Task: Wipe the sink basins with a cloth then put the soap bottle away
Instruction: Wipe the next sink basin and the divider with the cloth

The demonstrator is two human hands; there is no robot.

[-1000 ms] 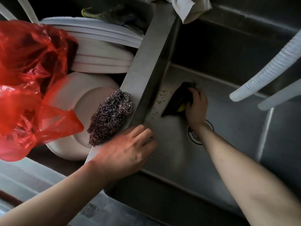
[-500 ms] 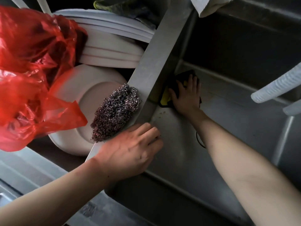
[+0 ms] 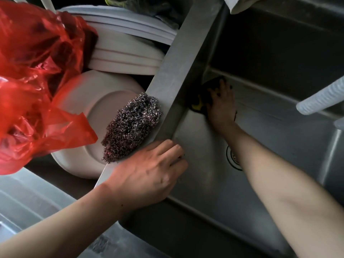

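Note:
My right hand (image 3: 221,105) presses a dark scouring pad with a yellow underside (image 3: 200,101) flat against the floor of the right steel basin (image 3: 270,127), in the far-left corner under the divider. Its fingers lie spread over the pad. My left hand (image 3: 149,172) rests on the near end of the steel divider (image 3: 178,58) between the two basins, fingers draped over its edge and holding nothing. The drain (image 3: 232,157) shows partly behind my right forearm. No soap bottle is in view.
A steel-wool scourer (image 3: 130,125) sits on the divider just beyond my left hand. White plates (image 3: 104,101) fill the left basin, with a red plastic bag (image 3: 33,75) over them. Ribbed white hoses (image 3: 320,97) cross the right. A pale cloth (image 3: 240,4) hangs at the top.
My right hand slid the pad from the basin floor near the drain up into the corner by the divider, then a little further along it. My left hand has stayed put.

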